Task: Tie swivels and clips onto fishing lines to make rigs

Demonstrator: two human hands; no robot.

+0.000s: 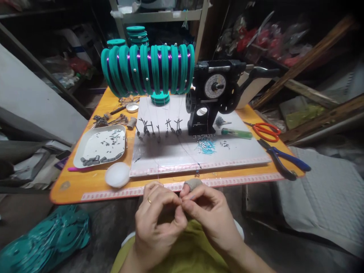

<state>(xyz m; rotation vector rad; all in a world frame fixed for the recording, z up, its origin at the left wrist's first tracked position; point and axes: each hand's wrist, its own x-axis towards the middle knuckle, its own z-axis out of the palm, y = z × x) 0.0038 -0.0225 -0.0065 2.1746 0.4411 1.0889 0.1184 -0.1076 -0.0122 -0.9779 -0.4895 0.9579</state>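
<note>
My left hand [159,216], with a gold ring on one finger, is closed in a pinch just in front of the table's near edge. My right hand [213,208] pinches against it, fingertips touching the left ones. A grey wrap [193,184] covers one right finger. Whatever sits between the fingertips is too small to make out. Ahead of the hands, fine threads hang from a row of teal spools [153,70] with purple line between them. Small dark clips or weights [146,128] dangle on these threads over a white board [170,153].
A black winding machine [206,98] with a dial bears the spools. White tray [82,146] with grey pieces and a small round dish [116,175] stand left. Blue-white pins [206,145], a green tube [237,133], orange scissors [266,132] and blue-handled pliers [288,158] lie right.
</note>
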